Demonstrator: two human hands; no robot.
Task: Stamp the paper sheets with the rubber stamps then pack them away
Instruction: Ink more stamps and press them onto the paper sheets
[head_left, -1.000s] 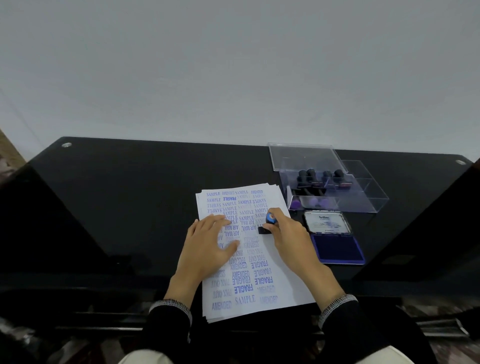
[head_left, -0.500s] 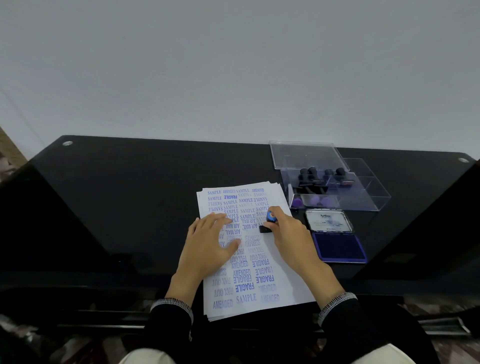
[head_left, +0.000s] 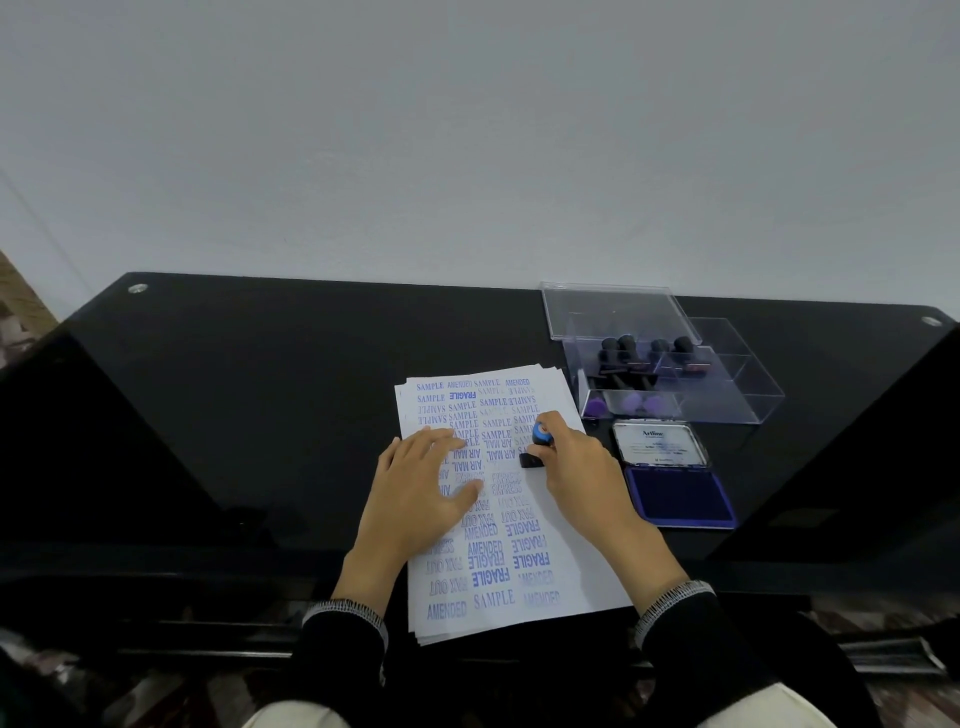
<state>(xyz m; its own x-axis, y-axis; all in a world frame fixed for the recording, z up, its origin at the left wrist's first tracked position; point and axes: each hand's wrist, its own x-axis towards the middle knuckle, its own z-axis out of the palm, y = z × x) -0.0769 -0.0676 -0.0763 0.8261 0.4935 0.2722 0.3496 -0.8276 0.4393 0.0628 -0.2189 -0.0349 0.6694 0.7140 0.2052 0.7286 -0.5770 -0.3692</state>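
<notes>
Still, the right hand kept pinching the rubber stamp onto the paper sheets, left hand spread flat; stamping continued, nothing packed.

The left hand lies flat on the stack of white paper sheets covered in blue stamped words. The right hand grips a blue-topped black rubber stamp against the top sheet on the glossy black table.

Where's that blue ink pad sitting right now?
In the head view the ink pad lies open on the black table, to the right of the paper sheets, just beyond the right hand and in front of the clear stamp box.
</notes>
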